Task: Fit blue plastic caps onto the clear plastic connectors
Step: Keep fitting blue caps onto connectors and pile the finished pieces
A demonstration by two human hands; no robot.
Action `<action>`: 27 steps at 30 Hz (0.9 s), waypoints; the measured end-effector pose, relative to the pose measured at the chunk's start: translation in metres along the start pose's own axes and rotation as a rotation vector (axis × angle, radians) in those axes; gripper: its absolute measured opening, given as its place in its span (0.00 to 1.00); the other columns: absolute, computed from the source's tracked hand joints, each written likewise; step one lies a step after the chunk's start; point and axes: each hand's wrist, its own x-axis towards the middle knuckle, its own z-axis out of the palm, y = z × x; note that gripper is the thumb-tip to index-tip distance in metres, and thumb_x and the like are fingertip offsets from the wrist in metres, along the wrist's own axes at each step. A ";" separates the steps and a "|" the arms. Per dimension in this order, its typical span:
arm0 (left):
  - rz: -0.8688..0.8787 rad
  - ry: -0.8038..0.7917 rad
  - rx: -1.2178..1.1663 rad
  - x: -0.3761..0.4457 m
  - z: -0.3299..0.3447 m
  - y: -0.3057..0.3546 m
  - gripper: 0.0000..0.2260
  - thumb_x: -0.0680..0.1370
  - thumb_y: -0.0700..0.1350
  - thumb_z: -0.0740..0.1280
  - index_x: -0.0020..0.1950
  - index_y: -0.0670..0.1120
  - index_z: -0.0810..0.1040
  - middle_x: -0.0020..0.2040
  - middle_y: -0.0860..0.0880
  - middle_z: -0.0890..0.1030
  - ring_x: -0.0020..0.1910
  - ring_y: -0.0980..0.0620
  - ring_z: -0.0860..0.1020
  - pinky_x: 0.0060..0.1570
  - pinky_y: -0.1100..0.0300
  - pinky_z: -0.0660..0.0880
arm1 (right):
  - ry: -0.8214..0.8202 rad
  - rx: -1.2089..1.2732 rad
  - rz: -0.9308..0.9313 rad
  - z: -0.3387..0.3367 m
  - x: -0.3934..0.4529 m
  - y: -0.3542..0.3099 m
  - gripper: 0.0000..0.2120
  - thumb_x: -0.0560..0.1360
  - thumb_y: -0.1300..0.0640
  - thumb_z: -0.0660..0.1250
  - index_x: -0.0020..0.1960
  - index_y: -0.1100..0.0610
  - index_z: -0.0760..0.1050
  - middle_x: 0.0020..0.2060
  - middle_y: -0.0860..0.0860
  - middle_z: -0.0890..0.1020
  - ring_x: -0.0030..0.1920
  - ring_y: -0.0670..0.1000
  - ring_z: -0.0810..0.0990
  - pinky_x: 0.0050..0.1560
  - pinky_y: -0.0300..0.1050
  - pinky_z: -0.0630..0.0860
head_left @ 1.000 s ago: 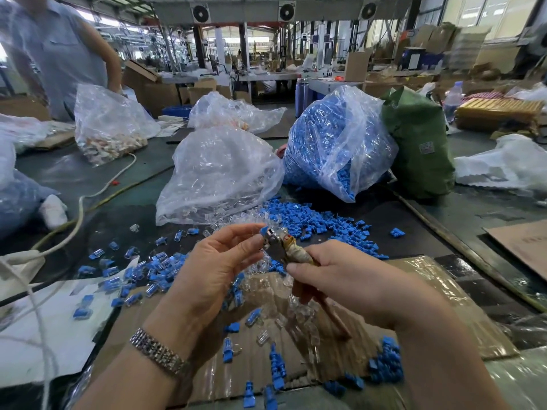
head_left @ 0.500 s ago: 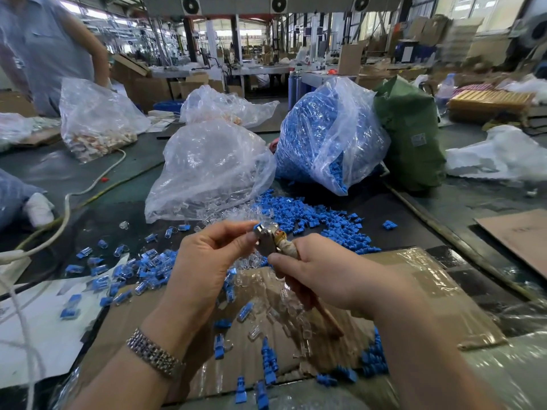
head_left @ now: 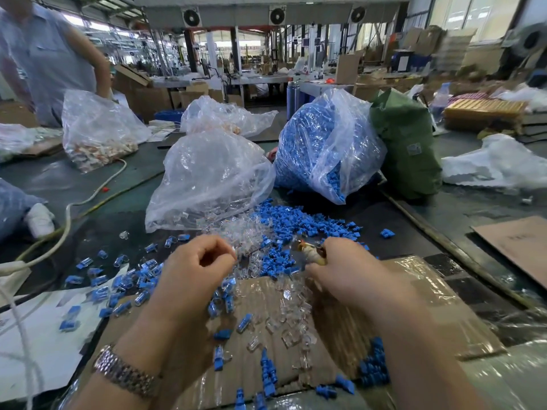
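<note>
Head view: the left hand (head_left: 195, 270) hovers over the heap of clear plastic connectors (head_left: 236, 232), fingers curled in a pinch; whether they hold a connector I cannot tell. The right hand (head_left: 352, 270) grips a small tan-handled tool (head_left: 309, 251), tip pointing toward the loose blue plastic caps (head_left: 299, 223) spilled on the dark surface (head_left: 414, 220). Capped pieces (head_left: 97, 288) lie scattered at left, more connectors on the taped cardboard (head_left: 429, 306). Risk, as I judge it: clear parts are hard to see against the glossy tape, so the pinch may miss or lift two, and a skewed cap could seat crooked
</note>
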 end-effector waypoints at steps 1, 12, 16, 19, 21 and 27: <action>0.021 -0.008 0.108 -0.001 0.001 0.002 0.08 0.77 0.39 0.68 0.38 0.47 0.79 0.32 0.54 0.79 0.28 0.59 0.72 0.30 0.67 0.70 | -0.003 -0.037 0.022 0.004 0.002 0.000 0.13 0.79 0.48 0.65 0.41 0.53 0.68 0.43 0.52 0.74 0.41 0.52 0.74 0.34 0.46 0.65; 0.071 -0.041 0.673 -0.001 0.004 -0.005 0.16 0.76 0.61 0.59 0.34 0.53 0.73 0.38 0.56 0.73 0.38 0.62 0.72 0.56 0.54 0.63 | 0.123 -0.267 0.048 0.016 0.008 -0.009 0.30 0.77 0.32 0.61 0.66 0.54 0.72 0.65 0.55 0.71 0.68 0.59 0.67 0.66 0.63 0.65; 0.115 -0.042 0.702 0.005 0.024 -0.002 0.10 0.80 0.61 0.59 0.59 0.63 0.74 0.53 0.63 0.74 0.58 0.60 0.72 0.64 0.52 0.60 | 0.181 -0.256 -0.232 0.024 0.012 -0.034 0.20 0.78 0.37 0.64 0.63 0.48 0.74 0.59 0.48 0.76 0.65 0.53 0.69 0.65 0.61 0.62; 0.138 -0.097 0.815 0.010 0.038 -0.009 0.18 0.82 0.60 0.58 0.72 0.61 0.69 0.65 0.61 0.73 0.67 0.56 0.67 0.63 0.52 0.56 | 0.152 -0.389 -0.273 0.035 0.014 -0.044 0.11 0.80 0.46 0.66 0.59 0.50 0.77 0.56 0.50 0.77 0.65 0.56 0.67 0.63 0.62 0.60; 0.148 -0.096 0.804 0.011 0.040 -0.010 0.17 0.82 0.59 0.59 0.70 0.61 0.72 0.64 0.61 0.75 0.65 0.55 0.68 0.62 0.52 0.56 | 0.161 -0.426 -0.277 0.038 0.015 -0.044 0.07 0.81 0.52 0.64 0.56 0.51 0.78 0.54 0.51 0.77 0.63 0.57 0.66 0.60 0.61 0.61; 0.208 -0.103 0.712 0.012 0.037 -0.009 0.09 0.81 0.56 0.64 0.59 0.59 0.80 0.56 0.60 0.78 0.60 0.56 0.72 0.62 0.54 0.60 | 0.175 -0.420 -0.319 0.037 0.012 -0.045 0.07 0.79 0.59 0.62 0.51 0.50 0.77 0.46 0.49 0.75 0.58 0.56 0.68 0.59 0.60 0.61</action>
